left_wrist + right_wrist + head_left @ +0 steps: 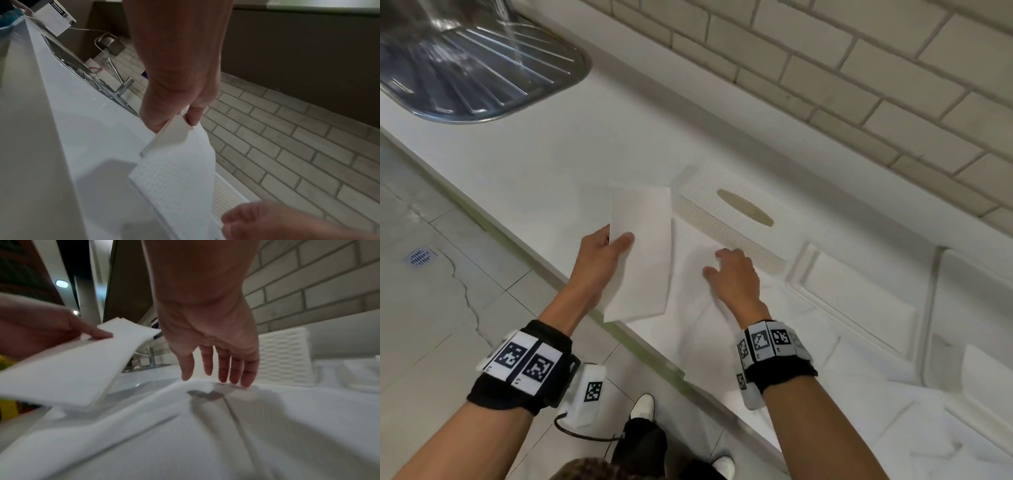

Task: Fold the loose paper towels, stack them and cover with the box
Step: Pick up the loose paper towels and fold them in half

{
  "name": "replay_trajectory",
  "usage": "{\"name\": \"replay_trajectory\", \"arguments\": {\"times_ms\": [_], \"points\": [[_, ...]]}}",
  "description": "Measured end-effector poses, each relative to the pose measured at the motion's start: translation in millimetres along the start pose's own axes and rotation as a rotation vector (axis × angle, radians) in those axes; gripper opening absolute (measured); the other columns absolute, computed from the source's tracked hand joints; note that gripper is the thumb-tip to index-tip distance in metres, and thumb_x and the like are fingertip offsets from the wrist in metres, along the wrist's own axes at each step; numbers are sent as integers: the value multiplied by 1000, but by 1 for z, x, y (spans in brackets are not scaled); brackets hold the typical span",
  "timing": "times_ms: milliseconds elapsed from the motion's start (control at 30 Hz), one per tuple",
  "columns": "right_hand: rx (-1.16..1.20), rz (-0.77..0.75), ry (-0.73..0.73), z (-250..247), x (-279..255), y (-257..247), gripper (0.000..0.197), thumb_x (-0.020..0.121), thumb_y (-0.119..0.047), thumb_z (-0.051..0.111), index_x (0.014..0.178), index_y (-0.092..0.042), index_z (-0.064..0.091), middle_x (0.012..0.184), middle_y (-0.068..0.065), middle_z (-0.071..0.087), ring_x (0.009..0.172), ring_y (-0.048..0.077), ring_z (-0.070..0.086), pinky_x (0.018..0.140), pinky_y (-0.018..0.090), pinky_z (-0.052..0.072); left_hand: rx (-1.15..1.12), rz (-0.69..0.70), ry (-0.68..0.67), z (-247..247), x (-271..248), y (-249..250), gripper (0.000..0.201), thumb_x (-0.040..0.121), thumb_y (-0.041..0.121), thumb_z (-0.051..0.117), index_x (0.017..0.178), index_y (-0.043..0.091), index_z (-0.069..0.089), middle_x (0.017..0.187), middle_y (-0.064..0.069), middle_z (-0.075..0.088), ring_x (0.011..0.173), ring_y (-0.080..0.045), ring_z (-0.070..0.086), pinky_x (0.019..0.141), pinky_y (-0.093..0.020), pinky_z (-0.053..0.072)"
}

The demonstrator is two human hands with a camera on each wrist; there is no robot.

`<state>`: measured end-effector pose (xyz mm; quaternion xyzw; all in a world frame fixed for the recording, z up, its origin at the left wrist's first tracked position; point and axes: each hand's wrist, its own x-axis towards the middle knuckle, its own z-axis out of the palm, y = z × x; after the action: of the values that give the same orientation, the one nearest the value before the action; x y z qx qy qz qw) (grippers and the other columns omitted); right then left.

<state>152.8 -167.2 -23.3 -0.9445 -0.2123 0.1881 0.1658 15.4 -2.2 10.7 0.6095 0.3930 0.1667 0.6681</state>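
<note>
My left hand (608,247) pinches a folded white paper towel (640,253) by its left edge, thumb on top, and holds it above the counter; the towel (174,170) hangs from that hand (176,113) in the left wrist view. My right hand (729,274) lies open on a loose, creased paper towel (698,329) spread on the counter; its straight fingertips (224,379) touch the sheet (185,434). The white textured box (726,212), with an oval slot on top, stands just behind both hands, and its side (285,356) shows beyond my right fingers.
More white paper towels (859,301) lie loose along the white counter (551,164) to the right, up to the brick-tiled wall (859,85). A steel sink drainer (465,68) sits at the far left. The counter's front edge runs beside my left wrist, with tiled floor (431,291) below.
</note>
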Motion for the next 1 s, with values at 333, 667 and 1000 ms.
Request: {"name": "replay_trajectory", "arguments": {"times_ms": [333, 667, 1000], "points": [[-69, 72, -51, 7, 13, 7, 60, 78, -34, 67, 133, -17, 49, 134, 4, 47, 129, 27, 33, 98, 44, 31, 7, -9, -32, 2, -3, -4, 11, 94, 18, 57, 91, 22, 67, 89, 1, 72, 76, -20, 67, 68, -33, 52], [938, -200, -101, -105, -27, 1, 26, 77, -5, 76, 101, -14, 70, 90, -2, 75, 81, 14, 73, 68, 24, 58, -28, 47, 48, -4, 20, 19, 18, 94, 17, 53, 105, 21, 66, 101, 0, 69, 92, -25, 64, 84, -38, 50], [751, -236, -79, -95, -28, -16, 18, 76, -8, 77, 83, -23, 69, 76, -6, 68, 67, 11, 66, 66, 27, 51, -209, -79, -436, 50, -18, 27, 34, 99, 33, 45, 122, 18, 65, 117, -5, 72, 108, -24, 68, 89, -38, 53]]}}
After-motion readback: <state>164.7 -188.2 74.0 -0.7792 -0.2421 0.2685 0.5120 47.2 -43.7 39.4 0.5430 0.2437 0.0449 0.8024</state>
